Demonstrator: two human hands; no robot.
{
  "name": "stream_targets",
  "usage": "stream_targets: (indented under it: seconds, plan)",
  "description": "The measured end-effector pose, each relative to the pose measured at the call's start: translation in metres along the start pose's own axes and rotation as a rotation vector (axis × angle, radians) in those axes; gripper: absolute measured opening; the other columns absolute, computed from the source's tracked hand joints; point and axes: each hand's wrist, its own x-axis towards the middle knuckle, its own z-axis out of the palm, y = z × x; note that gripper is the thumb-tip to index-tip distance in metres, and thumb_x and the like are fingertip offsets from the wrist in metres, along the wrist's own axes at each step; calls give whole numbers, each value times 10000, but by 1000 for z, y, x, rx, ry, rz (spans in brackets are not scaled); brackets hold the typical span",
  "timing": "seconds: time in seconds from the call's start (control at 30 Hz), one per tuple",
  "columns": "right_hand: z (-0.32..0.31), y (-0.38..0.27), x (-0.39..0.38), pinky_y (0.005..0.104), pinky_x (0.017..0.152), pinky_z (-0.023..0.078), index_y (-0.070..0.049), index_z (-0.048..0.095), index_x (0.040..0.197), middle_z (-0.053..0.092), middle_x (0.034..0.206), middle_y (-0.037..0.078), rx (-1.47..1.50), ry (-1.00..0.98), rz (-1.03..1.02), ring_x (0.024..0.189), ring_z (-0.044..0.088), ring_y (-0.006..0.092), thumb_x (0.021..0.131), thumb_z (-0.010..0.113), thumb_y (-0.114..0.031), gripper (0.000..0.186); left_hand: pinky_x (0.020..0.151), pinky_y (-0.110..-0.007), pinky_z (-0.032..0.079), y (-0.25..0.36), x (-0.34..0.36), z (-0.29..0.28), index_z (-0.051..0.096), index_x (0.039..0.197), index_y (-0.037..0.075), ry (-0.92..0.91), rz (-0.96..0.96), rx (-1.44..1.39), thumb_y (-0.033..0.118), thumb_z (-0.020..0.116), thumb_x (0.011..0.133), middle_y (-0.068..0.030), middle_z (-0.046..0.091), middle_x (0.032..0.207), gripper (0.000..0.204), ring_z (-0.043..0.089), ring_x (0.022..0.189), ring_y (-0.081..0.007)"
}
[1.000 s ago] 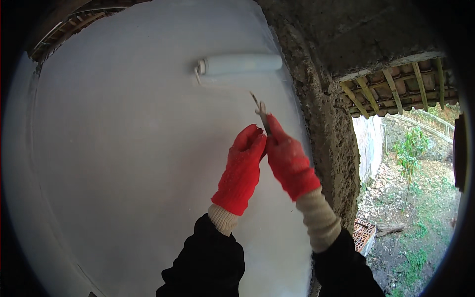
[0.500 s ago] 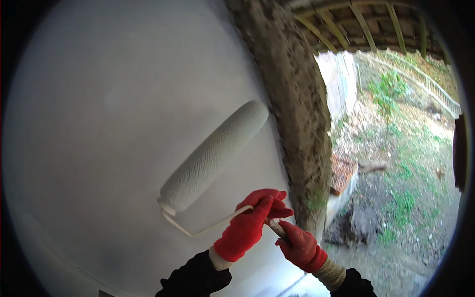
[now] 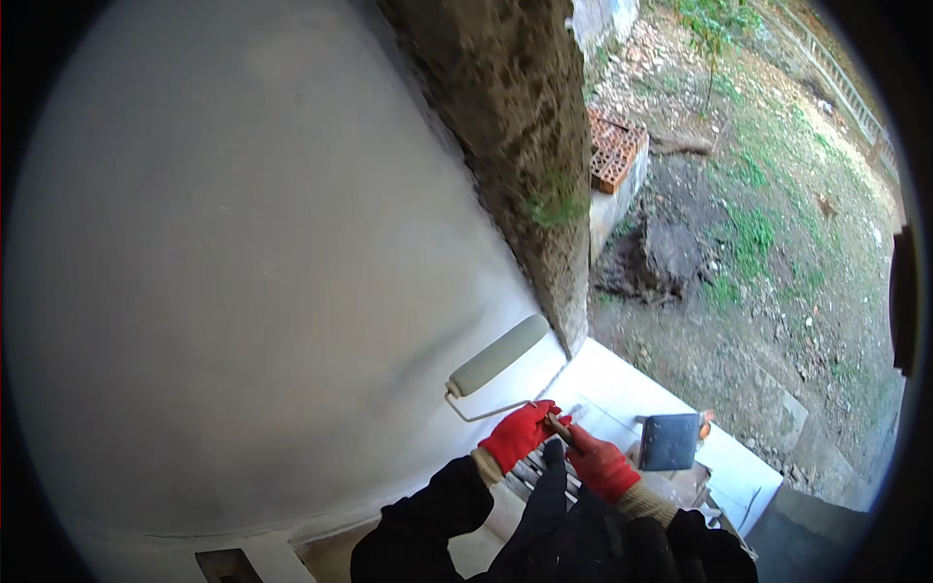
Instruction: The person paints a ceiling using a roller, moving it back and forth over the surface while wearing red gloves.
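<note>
Head view, looking down past 2 red-gloved hands at a paint roller just above and to the left of them, in front of a pale, smooth wall. The roller's long axis slants from lower left to upper right, its far end close to a rough column. A bent wire frame leads from its lower-left end back to the handle. The left hand is nearer the roller, fingers curled around the handle's front end; how tightly, I cannot tell. The right hand is closed around the handle behind it. Whether the roller touches the wall is unclear. Right of the hands, on a white ledge, sits a dark, squarish object; whether it is a container, or holds anything, does not show.
</note>
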Motion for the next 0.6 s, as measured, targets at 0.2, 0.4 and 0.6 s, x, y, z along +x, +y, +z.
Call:
stream_targets:
  seconds: [0.2,0.4,0.6]
  plan:
    - [43,75,68,484,707,497,-170,483,1258,643,937,207,-141,-140,163,861,624,414,862,566,-226,409,1026,-379,444,-44,91,-97,392,1232,-97,98,147,635,115,368,1015,-181,509,1180,305,518,1169,-278]
    - [83,133,125,499,687,489,-206,482,1241,649,901,191,-186,-170,168,830,629,406,862,567,-255,392,1034,-406,439,-51,153,-154,356,1292,-101,246,144,522,91,369,1008,-205,472,1294,343,513,1182,-292]
    - [100,166,172,481,684,489,-176,479,1227,653,904,169,-248,-144,104,833,631,389,860,587,-283,397,1060,-442,410,-39,196,-174,315,1334,-73,219,182,475,79,350,1006,-203,402,1368,364,470,1233,-306]
